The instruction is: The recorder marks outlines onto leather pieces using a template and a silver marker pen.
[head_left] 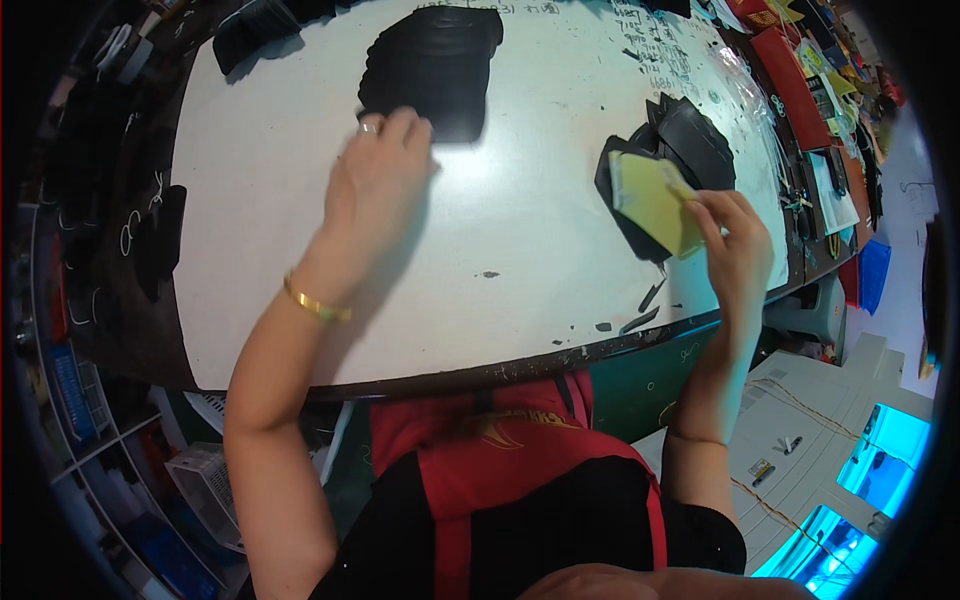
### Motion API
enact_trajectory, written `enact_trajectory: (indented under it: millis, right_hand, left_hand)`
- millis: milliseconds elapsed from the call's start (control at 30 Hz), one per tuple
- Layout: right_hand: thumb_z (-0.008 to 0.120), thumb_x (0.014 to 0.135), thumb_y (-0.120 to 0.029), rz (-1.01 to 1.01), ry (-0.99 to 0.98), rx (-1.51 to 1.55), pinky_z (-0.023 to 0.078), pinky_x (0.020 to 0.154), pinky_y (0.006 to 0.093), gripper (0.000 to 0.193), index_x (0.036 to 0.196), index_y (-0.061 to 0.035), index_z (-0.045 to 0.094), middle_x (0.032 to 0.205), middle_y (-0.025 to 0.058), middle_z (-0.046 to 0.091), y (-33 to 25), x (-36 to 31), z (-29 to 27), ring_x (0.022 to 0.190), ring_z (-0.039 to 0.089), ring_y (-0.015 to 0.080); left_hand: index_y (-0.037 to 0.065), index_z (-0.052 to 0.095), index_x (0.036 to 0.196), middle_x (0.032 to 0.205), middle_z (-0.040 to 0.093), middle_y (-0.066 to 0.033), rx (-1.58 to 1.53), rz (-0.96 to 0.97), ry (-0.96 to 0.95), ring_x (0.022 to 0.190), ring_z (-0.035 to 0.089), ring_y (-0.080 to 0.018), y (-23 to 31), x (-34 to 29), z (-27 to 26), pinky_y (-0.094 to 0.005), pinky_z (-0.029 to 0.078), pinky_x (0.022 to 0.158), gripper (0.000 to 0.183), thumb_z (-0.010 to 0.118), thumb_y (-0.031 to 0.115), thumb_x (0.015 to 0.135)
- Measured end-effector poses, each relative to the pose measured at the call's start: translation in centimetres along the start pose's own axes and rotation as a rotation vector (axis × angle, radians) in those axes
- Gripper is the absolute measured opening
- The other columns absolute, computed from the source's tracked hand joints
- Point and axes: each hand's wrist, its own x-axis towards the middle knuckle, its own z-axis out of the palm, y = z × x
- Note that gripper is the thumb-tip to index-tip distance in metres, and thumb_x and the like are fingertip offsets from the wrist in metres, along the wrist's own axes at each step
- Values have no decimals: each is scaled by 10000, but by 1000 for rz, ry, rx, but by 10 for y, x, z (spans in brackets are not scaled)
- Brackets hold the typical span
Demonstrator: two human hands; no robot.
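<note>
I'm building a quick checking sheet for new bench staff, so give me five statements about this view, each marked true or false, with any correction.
1. The right hand holds a flat, yellow-green sheet. True.
2. The left hand is nearest that sheet. False: it is at the lower edge of a fanned stack of flat, black pieces.
3. A thin, gold-coloured bracelet circles the left wrist. True.
4. The person's apron is blue. False: it is red with yellow print.
5. Small, thin black scraps lie on the flat, white tabletop. True.
</note>
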Motion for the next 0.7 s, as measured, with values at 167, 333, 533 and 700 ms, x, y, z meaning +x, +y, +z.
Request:
enact_trajectory:
  millis: [167,333,533,700]
  right_hand:
    - [716,964,-82,102,-53,701,527,736,249,143,1055,24,749,904,54,739,-28,-23,3,826,659,85]
    - [707,908,-78,-125,-339,665,562,750,318,160,1038,0,757,924,138,758,-61,-19,50,821,738,235]
    - [714,868,-94,-273,-369,521,574,723,348,141,988,-61,779,939,115,762,-75,-20,76,807,739,295]
    - [751,844,-129,-367,-322,420,575,691,348,180,1018,-91,776,913,97,764,-80,-21,77,789,741,283]
  left_hand:
    - [46,725,1026,1047,681,-100,-289,227,-53,931,662,-256,77,-71,-29,-352,555,744,260,752,93,772]
    - [43,732,1022,1019,707,-95,-400,181,180,946,689,-282,80,-98,-32,-347,589,764,313,810,53,719]
    - [15,726,1029,1027,718,-117,-459,39,135,1004,701,-322,81,-104,-19,-385,611,805,292,769,-17,741]
    - [23,732,1061,1037,714,-112,-459,29,119,981,688,-309,84,-101,-19,-377,608,799,320,724,-33,746]
